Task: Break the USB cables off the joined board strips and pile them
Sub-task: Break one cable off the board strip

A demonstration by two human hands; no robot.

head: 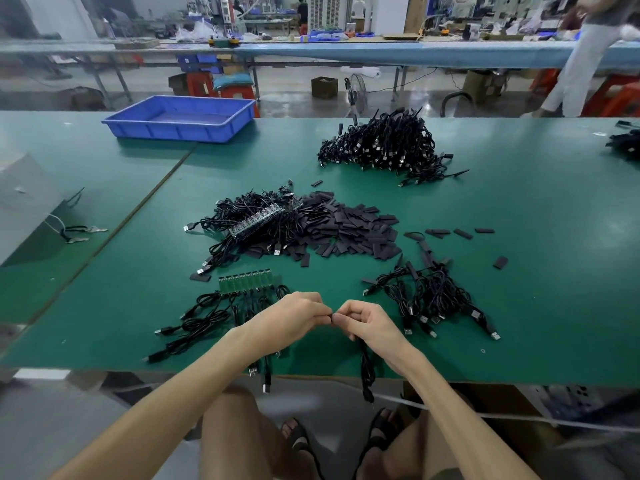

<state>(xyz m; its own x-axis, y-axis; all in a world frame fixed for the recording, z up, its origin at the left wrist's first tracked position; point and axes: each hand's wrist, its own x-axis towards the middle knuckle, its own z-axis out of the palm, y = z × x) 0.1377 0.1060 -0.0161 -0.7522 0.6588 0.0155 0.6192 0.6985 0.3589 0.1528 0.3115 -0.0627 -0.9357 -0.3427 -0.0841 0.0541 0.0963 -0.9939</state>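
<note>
Bare mat [554,289] lies open at right — cable pile [433,296] and heap of black pieces [353,230] crowd the middle, blue tray [173,131] far left.

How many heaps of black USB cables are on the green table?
4: a big black cable heap at the far side, a middle heap holding board strips, a small heap beyond the right hand, another heap cut off at the right edge.

Green-matted workbench [519,271] carries: blue plastic tray [173,133] far left; heaps of black USB cables [384,147]; scattered flat black sleeve pieces [353,230]; green joined board strip [245,281] near front edge.
</note>
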